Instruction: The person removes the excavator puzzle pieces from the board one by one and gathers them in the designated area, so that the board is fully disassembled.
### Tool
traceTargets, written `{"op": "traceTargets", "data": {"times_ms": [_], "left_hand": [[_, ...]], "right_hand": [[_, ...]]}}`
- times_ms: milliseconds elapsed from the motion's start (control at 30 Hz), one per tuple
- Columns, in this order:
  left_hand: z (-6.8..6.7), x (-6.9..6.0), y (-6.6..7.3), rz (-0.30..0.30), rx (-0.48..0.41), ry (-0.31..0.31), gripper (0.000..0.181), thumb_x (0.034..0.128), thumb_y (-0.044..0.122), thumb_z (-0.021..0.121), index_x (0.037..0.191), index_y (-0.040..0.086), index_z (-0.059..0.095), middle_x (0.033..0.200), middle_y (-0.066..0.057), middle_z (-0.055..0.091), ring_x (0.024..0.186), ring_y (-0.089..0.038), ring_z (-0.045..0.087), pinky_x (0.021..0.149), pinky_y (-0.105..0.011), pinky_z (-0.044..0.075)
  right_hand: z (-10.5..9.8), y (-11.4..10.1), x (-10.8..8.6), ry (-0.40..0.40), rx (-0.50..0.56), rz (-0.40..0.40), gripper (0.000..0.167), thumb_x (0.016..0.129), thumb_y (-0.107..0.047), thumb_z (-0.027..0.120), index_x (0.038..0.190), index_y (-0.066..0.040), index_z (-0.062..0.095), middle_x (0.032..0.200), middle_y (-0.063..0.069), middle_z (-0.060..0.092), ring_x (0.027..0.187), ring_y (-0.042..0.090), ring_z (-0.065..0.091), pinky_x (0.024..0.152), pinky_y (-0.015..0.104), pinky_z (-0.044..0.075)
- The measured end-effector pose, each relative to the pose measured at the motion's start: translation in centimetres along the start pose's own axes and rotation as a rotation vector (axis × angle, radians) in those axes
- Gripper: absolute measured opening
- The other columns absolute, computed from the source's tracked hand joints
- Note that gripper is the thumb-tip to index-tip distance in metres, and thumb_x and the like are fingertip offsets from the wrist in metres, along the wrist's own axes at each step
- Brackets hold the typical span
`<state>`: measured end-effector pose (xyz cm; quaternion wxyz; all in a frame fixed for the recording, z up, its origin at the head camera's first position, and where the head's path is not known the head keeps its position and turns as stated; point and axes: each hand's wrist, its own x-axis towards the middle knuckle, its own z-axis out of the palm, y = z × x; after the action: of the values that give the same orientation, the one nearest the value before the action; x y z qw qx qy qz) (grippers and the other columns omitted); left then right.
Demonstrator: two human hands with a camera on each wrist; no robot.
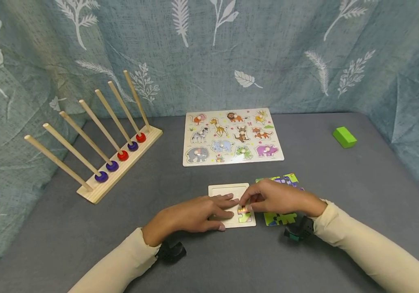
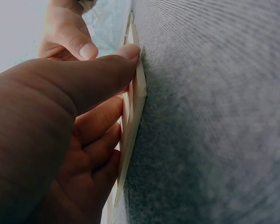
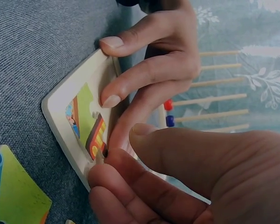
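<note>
A square wooden puzzle tray (image 1: 228,189) lies on the table in the head view. My left hand (image 1: 204,213) rests on its left part with spread fingers; the thumb touches the near edge, as the left wrist view also shows. In the tray's near right corner sits a green-and-yellow puzzle piece (image 3: 86,109). Beside it, my right hand (image 1: 273,197) has curled fingertips at a red-and-yellow puzzle piece (image 3: 97,137). The thumb partly hides the contact. More colourful jigsaw pieces (image 1: 286,218) lie under and beside the right hand, partly covered by it.
Behind the tray lies an animal peg puzzle board (image 1: 231,136). At the left stands a wooden rack (image 1: 121,167) with upright rods and red and purple rings. A green block (image 1: 345,137) is at the back right. A patterned curtain (image 1: 209,61) hangs behind the table.
</note>
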<state>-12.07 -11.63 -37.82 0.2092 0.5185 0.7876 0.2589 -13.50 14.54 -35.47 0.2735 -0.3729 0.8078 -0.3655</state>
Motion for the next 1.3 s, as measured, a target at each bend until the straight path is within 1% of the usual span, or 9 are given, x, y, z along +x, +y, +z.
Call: {"op": "traceTargets", "data": {"times_ms": [167,300,500,600,867,1000,1167,1233,1300], "left_hand": [[0.1,0.0,-0.1,-0.007,-0.008,-0.002,0.043,0.0937,0.019,0.067,0.133,0.003,0.059,0.151,-0.009,0.038,0.143,-0.023,0.024,0.112,-0.037,0.029],[0.0,0.1,-0.1,-0.009,-0.016,-0.004,0.043,0.0937,0.018,0.067,0.133,0.003,0.059,0.151,-0.010,0.038,0.143,-0.023,0.024,0.112,-0.038,0.028],[-0.1,0.1,0.0,-0.006,-0.013,-0.006,0.042,0.0940,0.018,0.067,0.133,0.002,0.059,0.150,-0.011,0.039,0.143,-0.024,0.024,0.113,-0.038,0.026],[-0.1,0.1,0.0,-0.008,-0.015,-0.007,0.042,0.0941,0.018,0.067,0.133,0.002,0.059,0.150,-0.011,0.040,0.143,-0.023,0.025,0.113,-0.037,0.026],[-0.1,0.0,0.0,-0.013,-0.020,-0.005,0.043,0.0942,0.019,0.067,0.133,0.002,0.059,0.150,-0.010,0.040,0.143,-0.023,0.025,0.113,-0.038,0.026],[-0.1,0.1,-0.1,-0.007,-0.025,-0.002,0.043,0.0936,0.019,0.067,0.132,0.003,0.059,0.150,-0.009,0.040,0.143,-0.023,0.025,0.113,-0.038,0.026],[-0.1,0.1,-0.1,-0.002,-0.028,0.001,0.042,0.0934,0.019,0.068,0.132,0.003,0.060,0.150,-0.009,0.039,0.143,-0.022,0.024,0.113,-0.038,0.026],[-0.1,0.1,-0.1,-0.003,-0.028,0.001,0.042,0.0936,0.019,0.068,0.132,0.003,0.060,0.150,-0.009,0.039,0.143,-0.022,0.024,0.113,-0.038,0.026],[-0.1,0.1,-0.1,-0.002,-0.026,0.003,0.042,0.0938,0.019,0.067,0.132,0.003,0.060,0.151,-0.009,0.039,0.143,-0.022,0.024,0.113,-0.038,0.027]], "right_hand": [[0.1,0.1,0.1,0.008,0.030,-0.024,0.014,0.092,-0.003,0.066,0.104,-0.007,0.072,0.094,-0.002,0.068,0.082,0.009,0.064,0.075,0.029,0.053],[0.3,0.2,0.4,0.035,0.020,-0.029,0.013,0.091,0.000,0.065,0.099,-0.008,0.071,0.091,-0.004,0.066,0.079,0.008,0.063,0.072,0.029,0.053],[0.8,0.3,1.1,0.078,-0.006,-0.018,0.010,0.088,0.001,0.068,0.092,-0.009,0.070,0.083,-0.008,0.064,0.073,0.006,0.058,0.066,0.026,0.051],[0.9,0.2,1.2,0.082,-0.003,-0.004,0.010,0.087,0.000,0.069,0.090,-0.008,0.071,0.080,-0.008,0.063,0.070,0.005,0.056,0.063,0.025,0.050],[0.6,-0.1,1.2,0.053,-0.012,0.003,0.013,0.085,0.003,0.067,0.090,-0.007,0.073,0.083,-0.006,0.061,0.073,0.005,0.056,0.065,0.024,0.050],[0.6,-0.3,1.1,0.026,0.016,0.001,0.013,0.086,0.003,0.067,0.089,-0.008,0.072,0.086,-0.005,0.061,0.073,0.006,0.058,0.064,0.025,0.050],[0.7,-0.3,1.0,-0.013,0.049,-0.020,0.014,0.088,0.003,0.065,0.091,-0.008,0.073,0.082,-0.007,0.065,0.068,0.005,0.058,0.060,0.024,0.049],[0.7,-0.3,0.9,-0.020,0.050,-0.038,0.013,0.088,0.003,0.065,0.092,-0.007,0.073,0.080,-0.007,0.067,0.069,0.004,0.059,0.061,0.024,0.050],[0.6,-0.3,0.8,-0.025,0.049,-0.051,0.014,0.089,0.004,0.065,0.093,-0.006,0.074,0.082,-0.006,0.068,0.071,0.003,0.060,0.063,0.024,0.051]]}}
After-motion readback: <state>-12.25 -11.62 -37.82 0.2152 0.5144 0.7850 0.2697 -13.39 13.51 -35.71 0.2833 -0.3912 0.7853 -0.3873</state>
